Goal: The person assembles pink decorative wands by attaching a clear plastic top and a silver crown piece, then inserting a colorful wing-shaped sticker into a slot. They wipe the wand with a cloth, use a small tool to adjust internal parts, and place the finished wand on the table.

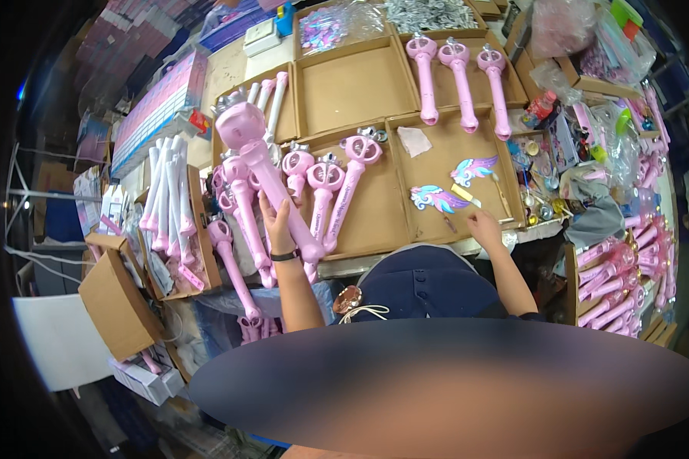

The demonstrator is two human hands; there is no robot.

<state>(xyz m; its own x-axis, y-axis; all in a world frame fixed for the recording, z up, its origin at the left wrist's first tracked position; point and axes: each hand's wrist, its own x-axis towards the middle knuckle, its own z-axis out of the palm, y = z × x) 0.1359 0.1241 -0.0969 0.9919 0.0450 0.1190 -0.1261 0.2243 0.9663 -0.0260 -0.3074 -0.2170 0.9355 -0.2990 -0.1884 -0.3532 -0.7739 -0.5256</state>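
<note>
My left hand (pixel 277 223) is closed around the handle of a large pink toy wand (pixel 264 164). The wand is raised over the tray with its crowned head up and to the left. Several more pink wands (pixel 326 177) with round crowned heads lie beneath and beside it. My right hand (pixel 484 228) has its fingers curled together at the near right, by the lower end of a small yellow-and-white stick (pixel 465 195). Whether the fingertips touch that stick is unclear. Two blue-purple wing-shaped pieces (pixel 475 170) lie in the cardboard tray (pixel 413 229) just beyond this hand.
Three pink wands (pixel 457 69) lie across the tray divider at the far right. A thin brush (pixel 502 196) and a pale cloth scrap (pixel 414 141) lie in the right tray. White-and-pink handles (pixel 165 191) fill a box at left. Bagged pink wands (pixel 616 279) stand at right.
</note>
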